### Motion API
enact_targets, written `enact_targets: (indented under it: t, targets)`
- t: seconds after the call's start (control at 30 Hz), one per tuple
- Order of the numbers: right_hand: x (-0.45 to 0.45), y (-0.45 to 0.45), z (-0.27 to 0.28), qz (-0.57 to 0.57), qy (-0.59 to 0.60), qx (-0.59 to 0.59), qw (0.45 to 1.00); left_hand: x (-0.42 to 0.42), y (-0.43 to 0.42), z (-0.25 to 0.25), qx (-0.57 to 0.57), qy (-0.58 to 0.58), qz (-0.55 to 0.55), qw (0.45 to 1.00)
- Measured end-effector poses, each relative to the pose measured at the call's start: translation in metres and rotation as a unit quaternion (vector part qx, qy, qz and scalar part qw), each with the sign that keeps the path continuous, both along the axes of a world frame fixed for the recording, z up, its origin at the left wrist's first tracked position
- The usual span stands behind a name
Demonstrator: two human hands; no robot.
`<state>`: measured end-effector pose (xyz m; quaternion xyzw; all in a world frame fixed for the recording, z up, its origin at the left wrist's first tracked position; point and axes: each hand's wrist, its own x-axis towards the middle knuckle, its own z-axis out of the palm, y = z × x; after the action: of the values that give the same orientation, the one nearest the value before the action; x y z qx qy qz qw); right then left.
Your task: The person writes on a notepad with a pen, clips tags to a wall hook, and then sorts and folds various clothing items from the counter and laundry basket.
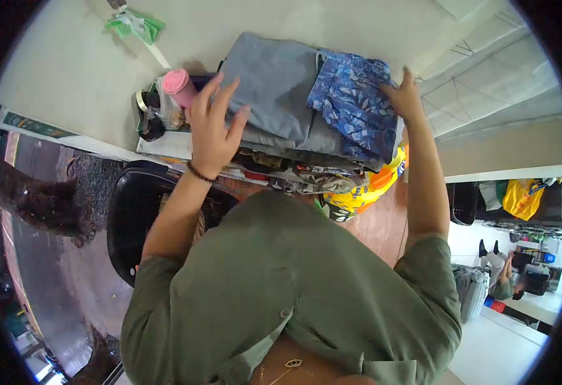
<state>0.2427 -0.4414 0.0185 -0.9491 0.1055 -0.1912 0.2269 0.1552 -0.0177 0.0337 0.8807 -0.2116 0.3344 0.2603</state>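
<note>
Folded grey cloth (268, 83) lies on top of a stack of clothes, with blue patterned shorts (356, 96) over its right part. My left hand (215, 128) is raised with its fingers spread at the left edge of the grey cloth, holding nothing. At the right edge of the blue shorts is my right hand (405, 99), its thumb and fingers apart; the fingertips are close to the cloth, and whether they touch it is unclear. Below, more folded clothes (293, 173) fill the stack.
A pink tumbler (179, 88) and dark goggle-like items (149, 119) stand left of the stack. Beneath it at the right is a yellow bag (377, 192). A black chair (124, 224) is at the lower left. A person (505, 279) is far off at the right.
</note>
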Motion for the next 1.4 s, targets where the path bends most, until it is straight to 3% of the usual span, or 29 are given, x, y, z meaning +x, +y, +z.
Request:
enact_targets:
  t: [0.07, 0.13, 0.23, 0.27, 0.3, 0.37, 0.4, 0.43, 0.47, 0.6, 0.7, 0.8, 0.9, 0.97, 1.03, 1.07, 1.17, 1.23, 1.33, 1.4]
  targets:
    - [-0.003, 0.02, 0.04, 0.032, -0.21, -0.082, 0.974, 0.023, -0.019, 0.03, 0.08, -0.014, 0.048, 0.996]
    - [-0.013, 0.059, 0.099, 0.017, -0.208, -0.14, 0.968, 0.066, -0.036, 0.043, 0.077, -0.032, -0.011, 0.996]
    - [-0.002, 0.091, 0.105, 0.066, -0.328, -0.102, 0.937, 0.125, -0.056, 0.028, 0.113, -0.093, -0.04, 0.988]
    - [-0.003, 0.104, 0.084, 0.007, -0.262, -0.167, 0.951, 0.137, -0.059, 0.022, 0.13, -0.122, -0.039, 0.983]
    - [-0.006, 0.112, 0.047, -0.049, -0.193, -0.229, 0.953, 0.135, -0.058, 0.008, 0.216, -0.052, 0.054, 0.973]
    - [-0.004, 0.095, -0.071, 0.035, 0.02, -0.187, 0.982, 0.144, -0.035, -0.066, 0.158, 0.158, 0.048, 0.974]
    - [-0.005, 0.093, -0.079, 0.013, -0.028, -0.267, 0.963, 0.15, -0.028, -0.085, 0.123, 0.258, 0.049, 0.957]
    - [-0.007, 0.091, -0.087, -0.018, -0.077, -0.344, 0.936, 0.158, -0.03, -0.085, 0.124, 0.253, 0.049, 0.958]
    - [-0.032, 0.115, -0.039, 0.018, -0.006, -0.186, 0.982, 0.161, -0.03, -0.084, 0.126, 0.249, 0.05, 0.959]
    - [-0.021, 0.111, -0.042, 0.024, 0.0, -0.171, 0.985, 0.146, -0.042, -0.061, 0.14, 0.258, 0.087, 0.952]
    - [-0.021, 0.103, -0.046, 0.033, -0.007, -0.174, 0.984, 0.122, -0.044, -0.051, 0.199, 0.152, 0.106, 0.962]
    - [-0.027, 0.101, -0.04, 0.046, -0.005, -0.179, 0.983, 0.081, -0.013, -0.043, 0.158, 0.147, -0.025, 0.976]
    - [-0.039, 0.107, -0.01, 0.033, 0.08, -0.175, 0.981, 0.011, 0.036, -0.027, 0.036, 0.129, -0.098, 0.986]
    - [-0.049, 0.116, 0.001, 0.043, 0.018, -0.145, 0.988, -0.036, 0.083, -0.041, -0.019, 0.111, -0.057, 0.992]
    - [-0.069, 0.138, 0.008, 0.081, -0.121, -0.102, 0.984, -0.086, 0.13, -0.063, -0.08, 0.105, 0.014, 0.991]
    - [-0.083, 0.159, 0.018, 0.086, -0.138, -0.094, 0.982, -0.11, 0.154, -0.082, -0.071, 0.112, 0.089, 0.987]
    - [-0.118, 0.224, 0.01, 0.155, -0.219, -0.096, 0.959, -0.171, 0.229, -0.167, -0.112, 0.245, 0.235, 0.934]
    - [-0.142, 0.271, -0.002, 0.219, -0.182, -0.103, 0.953, -0.214, 0.268, -0.231, -0.103, 0.36, 0.312, 0.873]
    - [-0.17, 0.323, -0.033, 0.336, -0.093, -0.059, 0.935, -0.247, 0.256, -0.251, 0.052, 0.612, 0.311, 0.726]
    - [-0.191, 0.347, -0.05, 0.407, -0.037, -0.04, 0.912, -0.259, 0.232, -0.279, 0.087, 0.603, 0.242, 0.755]
